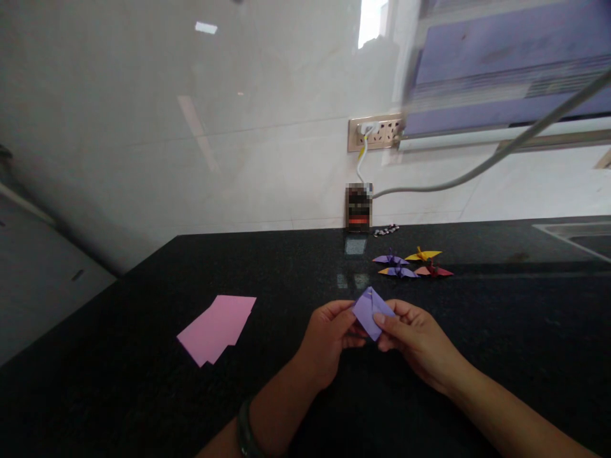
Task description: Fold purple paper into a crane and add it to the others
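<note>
A purple sheet of origami paper (366, 312), folded into a small diamond, is held between both hands above the dark countertop. My left hand (324, 340) pinches its left corner, with the fingers curled behind the paper. On the other side, my right hand (415, 337) grips the right edge, its thumb pressed flat on the front face. Part of the fingers on each hand is hidden behind the paper. Beyond the hands lie several folded paper cranes: a yellow crane (424, 255), a red crane (434, 271) and purple ones such as this purple crane (398, 272).
A stack of pink paper (219, 324) lies left of my hands on the black countertop (143, 305). Against the wall stands a dark box-like item (358, 210), partly blurred, with a grey cable (443, 186). A wall socket (377, 132) is above; a sink edge (568, 238) shows at right.
</note>
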### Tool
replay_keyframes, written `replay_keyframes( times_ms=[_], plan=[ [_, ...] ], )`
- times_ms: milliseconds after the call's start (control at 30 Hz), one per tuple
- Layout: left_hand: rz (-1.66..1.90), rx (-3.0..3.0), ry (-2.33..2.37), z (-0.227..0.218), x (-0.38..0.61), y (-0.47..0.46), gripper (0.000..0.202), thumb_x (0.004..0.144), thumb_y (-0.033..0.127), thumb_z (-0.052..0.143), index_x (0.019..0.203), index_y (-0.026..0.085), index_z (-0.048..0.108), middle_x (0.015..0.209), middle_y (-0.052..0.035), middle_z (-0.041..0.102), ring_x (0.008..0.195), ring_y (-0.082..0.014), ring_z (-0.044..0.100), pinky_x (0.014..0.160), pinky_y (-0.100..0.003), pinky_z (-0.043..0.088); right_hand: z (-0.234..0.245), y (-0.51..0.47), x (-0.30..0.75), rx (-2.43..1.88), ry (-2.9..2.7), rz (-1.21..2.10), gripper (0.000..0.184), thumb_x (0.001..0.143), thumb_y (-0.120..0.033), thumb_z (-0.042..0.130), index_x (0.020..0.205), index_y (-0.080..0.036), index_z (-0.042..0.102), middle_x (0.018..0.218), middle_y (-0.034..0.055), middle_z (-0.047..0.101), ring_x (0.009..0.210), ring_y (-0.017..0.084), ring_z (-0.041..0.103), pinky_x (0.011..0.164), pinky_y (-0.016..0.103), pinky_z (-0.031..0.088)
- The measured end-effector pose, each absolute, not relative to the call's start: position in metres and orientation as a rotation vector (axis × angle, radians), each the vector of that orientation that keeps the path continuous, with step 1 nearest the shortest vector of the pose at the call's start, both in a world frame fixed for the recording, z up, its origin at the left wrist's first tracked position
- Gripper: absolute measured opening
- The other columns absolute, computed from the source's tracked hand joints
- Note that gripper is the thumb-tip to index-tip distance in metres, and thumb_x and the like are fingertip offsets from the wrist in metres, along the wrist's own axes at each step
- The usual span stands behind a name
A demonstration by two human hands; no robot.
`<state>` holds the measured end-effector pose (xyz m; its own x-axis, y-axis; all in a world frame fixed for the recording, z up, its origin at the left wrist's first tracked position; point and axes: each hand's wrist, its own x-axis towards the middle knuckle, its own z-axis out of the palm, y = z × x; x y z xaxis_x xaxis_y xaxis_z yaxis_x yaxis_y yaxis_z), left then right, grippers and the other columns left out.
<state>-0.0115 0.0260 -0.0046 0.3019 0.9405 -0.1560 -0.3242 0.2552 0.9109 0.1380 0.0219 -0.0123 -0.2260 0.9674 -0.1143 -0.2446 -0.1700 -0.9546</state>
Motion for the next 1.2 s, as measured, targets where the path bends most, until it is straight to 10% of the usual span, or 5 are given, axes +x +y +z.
replay_keyframes(
  times_ms=[433,967,1200],
  plan=[
    [1.044,0.973,0.766,-0.006,-0.017,0.031,0.044,0.067,0.017,0.061,0.109,0.017,0.048,0.080,-0.0039,0.061,0.064,-0.0123,0.056,0.057,-0.024,0.043,-0.007,0.020,0.139,-1.048,-1.293,1.477,0.036,0.074,-0.033,0.058,0.104,-0.020,0.045,0.068,-0.0016,0.054,0.054,0.010,0.047,0.041,0.017,0.036],
    [0.818,1.037,0.917,-0.007,-0.018,0.030,0.029,0.069,0.032,0.057,0.090,0.011,0.056,0.068,-0.0044,0.059,0.057,-0.0124,0.056,0.050,-0.023,0.044,-0.005,0.025,0.152,-1.063,-1.716,1.282,0.016,0.080,-0.031,0.049,0.083,-0.018,0.058,0.070,0.0008,0.057,0.062,0.012,0.050,0.055,0.024,0.040],
    [0.854,0.957,0.945,-0.011,-0.020,0.032,0.028,0.069,0.035,0.058,0.081,0.011,0.057,0.070,-0.0052,0.060,0.058,-0.0115,0.056,0.053,-0.023,0.044,-0.001,0.025,0.159,-0.970,-2.030,0.606,0.026,0.074,-0.027,0.057,0.100,-0.023,0.056,0.093,0.0062,0.052,0.087,0.019,0.050,0.073,0.032,0.043]
  ],
)
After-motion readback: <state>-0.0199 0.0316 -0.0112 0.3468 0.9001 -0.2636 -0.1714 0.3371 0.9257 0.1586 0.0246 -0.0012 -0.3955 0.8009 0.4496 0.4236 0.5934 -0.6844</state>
